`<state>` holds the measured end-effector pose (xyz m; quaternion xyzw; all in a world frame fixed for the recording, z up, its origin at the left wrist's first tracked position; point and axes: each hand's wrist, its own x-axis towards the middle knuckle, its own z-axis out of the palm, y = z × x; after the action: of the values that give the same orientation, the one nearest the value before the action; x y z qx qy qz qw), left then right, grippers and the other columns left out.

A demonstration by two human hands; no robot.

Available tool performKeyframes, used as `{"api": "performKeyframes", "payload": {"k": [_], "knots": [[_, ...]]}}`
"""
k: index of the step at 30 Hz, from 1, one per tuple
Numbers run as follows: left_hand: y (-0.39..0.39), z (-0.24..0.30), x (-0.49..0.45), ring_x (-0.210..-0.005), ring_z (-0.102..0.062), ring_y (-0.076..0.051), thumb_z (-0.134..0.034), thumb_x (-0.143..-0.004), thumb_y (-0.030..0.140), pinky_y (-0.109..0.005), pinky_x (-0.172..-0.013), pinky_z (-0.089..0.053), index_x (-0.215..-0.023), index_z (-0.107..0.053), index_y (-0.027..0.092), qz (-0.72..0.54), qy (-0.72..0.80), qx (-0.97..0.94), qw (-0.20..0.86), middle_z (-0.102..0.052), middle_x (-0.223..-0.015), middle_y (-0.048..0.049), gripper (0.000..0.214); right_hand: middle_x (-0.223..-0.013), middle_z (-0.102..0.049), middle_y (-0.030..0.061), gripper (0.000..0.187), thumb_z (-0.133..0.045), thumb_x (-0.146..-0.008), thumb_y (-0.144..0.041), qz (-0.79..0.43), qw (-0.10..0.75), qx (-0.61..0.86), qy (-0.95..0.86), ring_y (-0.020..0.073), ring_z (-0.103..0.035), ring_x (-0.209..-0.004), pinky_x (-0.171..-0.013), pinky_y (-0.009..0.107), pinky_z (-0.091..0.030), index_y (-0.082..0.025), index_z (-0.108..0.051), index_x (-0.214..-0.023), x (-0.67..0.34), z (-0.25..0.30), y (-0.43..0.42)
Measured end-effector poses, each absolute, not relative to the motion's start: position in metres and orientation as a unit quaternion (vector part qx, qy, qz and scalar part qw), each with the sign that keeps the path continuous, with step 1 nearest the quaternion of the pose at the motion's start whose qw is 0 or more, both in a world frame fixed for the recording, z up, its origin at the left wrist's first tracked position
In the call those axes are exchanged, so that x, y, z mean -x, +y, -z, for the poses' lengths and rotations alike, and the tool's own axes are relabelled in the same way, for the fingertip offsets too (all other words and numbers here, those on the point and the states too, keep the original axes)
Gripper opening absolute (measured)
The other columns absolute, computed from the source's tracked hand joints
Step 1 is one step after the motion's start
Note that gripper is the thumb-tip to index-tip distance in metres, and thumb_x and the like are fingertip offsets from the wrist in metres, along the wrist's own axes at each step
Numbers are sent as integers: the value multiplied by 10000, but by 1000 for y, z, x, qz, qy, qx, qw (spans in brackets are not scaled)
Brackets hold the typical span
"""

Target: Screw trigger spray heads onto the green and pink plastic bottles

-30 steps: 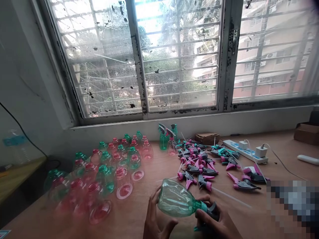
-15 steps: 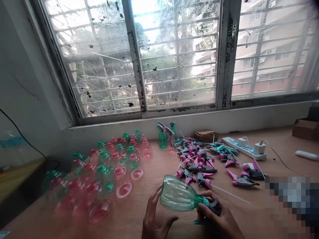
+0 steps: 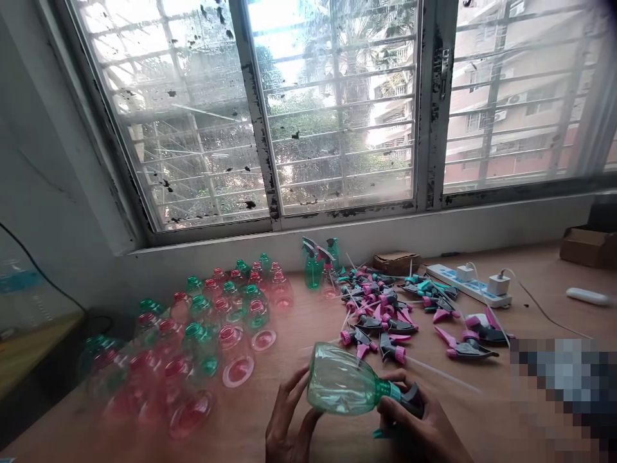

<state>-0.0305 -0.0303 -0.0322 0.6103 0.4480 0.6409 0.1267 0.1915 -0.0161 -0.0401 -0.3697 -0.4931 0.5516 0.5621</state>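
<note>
A clear green bottle (image 3: 340, 379) lies on its side in the air above the table, its base to the left. A black and teal trigger spray head (image 3: 409, 400) sits on its neck. My right hand (image 3: 424, 418) is closed around the spray head and its teal collar, with the teal trigger showing below. At the bottle's base, my left hand (image 3: 292, 418) has its fingers and thumb closed on the bottle's sides. Pink and black trigger spray heads (image 3: 395, 347) with white dip tubes lie just beyond the bottle.
Several open pink bottles (image 3: 229, 350) and green bottles (image 3: 195, 347) stand in rows on the left. Assembled spray bottles (image 3: 313, 273) stand by the wall. A power strip (image 3: 482, 292), a flat cardboard piece (image 3: 396, 263) and a box (image 3: 585, 245) lie toward the back right.
My left thumb has come in from spread apart to the bottle's underside, and the left fingers have shifted along its base. My right hand keeps its hold on the spray head.
</note>
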Motion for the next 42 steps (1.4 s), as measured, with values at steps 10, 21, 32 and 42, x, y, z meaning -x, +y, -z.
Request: {"api": "performKeyframes", "payload": {"k": [10,21,32,42], "knots": [[-31,30,31,-1211,-601,-306,-561,-912,498,-440,-1066,-462,-1153,-699,247,-627,462,-609,147,-671,-1265,-91,374,-641,-677,-2,390,-798,-712,-481,-533,541,390,-521,210,-660,-578,-571,308,-532,-180,-664,-921,-191,31,-19],[-33,31,30,-1220,-600,-309,-700,-821,481,-413,-1053,-493,-1194,-657,230,-639,419,-603,230,-635,-1272,-102,451,-623,-666,-16,421,-802,-703,-503,-533,561,387,-501,197,-654,-551,-561,303,-531,-178,-653,-926,-187,33,-20],[-26,34,35,-1265,-572,-312,-703,-827,431,-417,-1031,-512,-1198,-657,266,-606,445,-610,250,-600,-1354,-88,408,-579,-662,-16,442,-775,-705,-551,-528,562,401,-495,199,-638,-539,-558,296,-510,-189,-654,-927,-187,31,-22],[-22,38,34,-1309,-536,-309,-647,-862,468,-419,-1093,-444,-1331,-550,239,-586,460,-601,289,-578,-1394,-109,531,-625,-675,-17,408,-801,-686,-515,-527,542,407,-513,187,-635,-540,-531,276,-503,-193,-657,-891,-186,32,-20]]}}
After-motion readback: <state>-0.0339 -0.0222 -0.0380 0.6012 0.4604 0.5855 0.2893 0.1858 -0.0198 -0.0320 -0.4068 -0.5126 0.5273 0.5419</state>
